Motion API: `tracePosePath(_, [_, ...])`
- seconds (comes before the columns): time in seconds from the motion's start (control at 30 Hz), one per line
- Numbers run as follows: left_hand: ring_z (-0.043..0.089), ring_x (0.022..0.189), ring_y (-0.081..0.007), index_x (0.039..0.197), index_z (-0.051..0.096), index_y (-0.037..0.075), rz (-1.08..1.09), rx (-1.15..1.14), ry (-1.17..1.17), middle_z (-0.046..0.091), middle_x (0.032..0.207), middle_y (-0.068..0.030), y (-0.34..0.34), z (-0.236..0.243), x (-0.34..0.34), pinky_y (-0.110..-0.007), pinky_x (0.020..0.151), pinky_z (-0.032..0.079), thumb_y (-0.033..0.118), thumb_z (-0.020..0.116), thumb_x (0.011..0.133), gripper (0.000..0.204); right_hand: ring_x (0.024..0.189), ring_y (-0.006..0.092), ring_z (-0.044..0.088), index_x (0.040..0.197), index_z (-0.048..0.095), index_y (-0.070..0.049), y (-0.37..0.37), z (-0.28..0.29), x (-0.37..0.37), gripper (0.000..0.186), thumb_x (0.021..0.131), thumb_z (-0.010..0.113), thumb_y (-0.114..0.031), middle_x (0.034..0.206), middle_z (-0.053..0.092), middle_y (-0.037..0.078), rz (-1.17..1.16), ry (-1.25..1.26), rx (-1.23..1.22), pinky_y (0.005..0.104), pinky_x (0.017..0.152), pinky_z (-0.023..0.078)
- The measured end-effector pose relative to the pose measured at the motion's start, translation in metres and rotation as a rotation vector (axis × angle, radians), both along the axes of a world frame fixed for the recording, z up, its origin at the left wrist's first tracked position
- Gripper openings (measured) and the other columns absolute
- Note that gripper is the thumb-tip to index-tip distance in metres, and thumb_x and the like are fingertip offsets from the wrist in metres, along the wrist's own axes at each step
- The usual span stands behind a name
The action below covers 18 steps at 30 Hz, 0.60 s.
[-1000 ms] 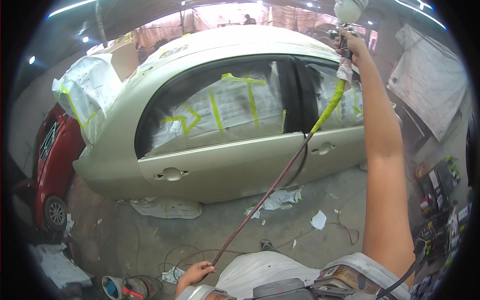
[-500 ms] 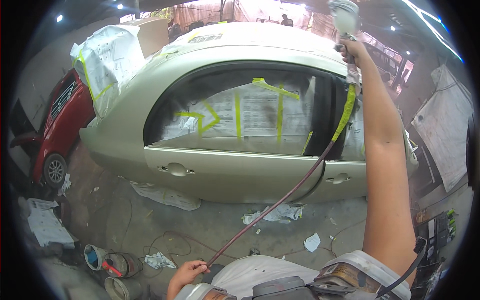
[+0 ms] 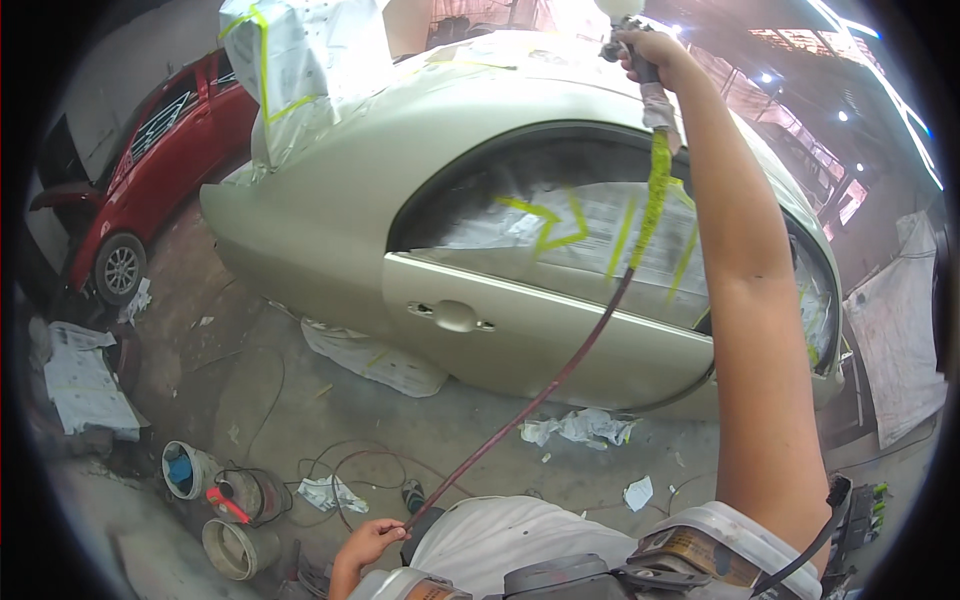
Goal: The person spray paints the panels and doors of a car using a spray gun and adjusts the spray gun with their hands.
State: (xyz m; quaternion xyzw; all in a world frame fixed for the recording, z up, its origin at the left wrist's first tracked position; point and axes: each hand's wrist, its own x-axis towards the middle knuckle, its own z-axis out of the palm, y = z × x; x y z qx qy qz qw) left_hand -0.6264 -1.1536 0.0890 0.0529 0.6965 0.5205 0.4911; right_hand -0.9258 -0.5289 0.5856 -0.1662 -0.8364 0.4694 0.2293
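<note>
My right arm stretches far forward, and my right hand (image 3: 652,56) is wrapped round the grip of a paint spray gun (image 3: 625,28) above the car roof. The gun's pale cup is cut off by the top edge. A reddish hose (image 3: 570,370), bound in yellow-green tape (image 3: 655,190) near the gun, runs down to my left hand (image 3: 372,543), which pinches it by my waist. Before me stands a pale green-beige car (image 3: 330,220). Its side window is covered with masking paper (image 3: 590,225) and strips of tape. A door handle (image 3: 450,315) shows below the window.
A red car (image 3: 165,155) stands at the left, beside a paper-covered part (image 3: 300,60). Several buckets (image 3: 235,548) sit at lower left. Crumpled paper (image 3: 580,428) and a loose hose (image 3: 345,470) lie on the floor. A pale sheet (image 3: 895,330) hangs at right.
The view has turned, so the car sits farther right and tilted. My right hand, still on the spray gun, appears farther left and higher. My left hand keeps its hold on the hose.
</note>
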Motion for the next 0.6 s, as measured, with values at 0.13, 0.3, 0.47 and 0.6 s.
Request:
tracePosePath(0.13, [0.063,0.093,-0.012,0.109,0.065,-0.001,0.065,-0.016,-0.02,0.072,0.1,-0.0069,-0.066,-0.014,-0.006,-0.027,0.087,0.047,0.021,0.059,0.095,0.027,0.061,0.0143,0.061,0.107,0.059,0.0,-0.074,-0.015,-0.066,0.029,0.09,0.064,-0.022,0.077,0.061,0.007,0.043,0.029,-0.009,0.0302,0.052,0.057])
tracePosePath(0.3, [0.062,0.092,-0.0104,0.11,0.066,0.0,0.161,-0.035,-0.089,0.071,0.1,-0.0053,-0.132,-0.028,0.009,-0.025,0.086,0.045,0.021,0.06,0.095,0.026,0.062,0.0159,0.062,0.102,0.061,0.001,-0.179,-0.041,-0.128,0.028,0.088,0.066,-0.022,0.079,0.063,0.009,0.105,-0.015,-0.024,0.0316,0.052,0.057])
tracePosePath(0.47, [0.059,0.09,-0.0082,0.111,0.066,0.001,0.141,-0.038,-0.204,0.07,0.1,-0.0008,-0.172,-0.044,0.039,-0.024,0.084,0.044,0.022,0.062,0.094,0.027,0.059,0.0162,0.06,0.1,0.059,0.001,-0.28,-0.074,-0.189,0.027,0.089,0.065,-0.023,0.074,0.061,0.007,0.279,-0.074,-0.058,0.0327,0.049,0.054])
tracePosePath(0.6, [0.059,0.091,-0.008,0.112,0.066,0.001,0.214,-0.069,-0.232,0.07,0.101,-0.0004,-0.186,-0.042,0.062,-0.023,0.085,0.044,0.022,0.062,0.094,0.027,0.054,0.0185,0.059,0.092,0.06,0.0,-0.361,-0.111,-0.238,0.024,0.089,0.065,-0.023,0.067,0.059,0.009,0.278,-0.12,-0.039,0.0342,0.047,0.054])
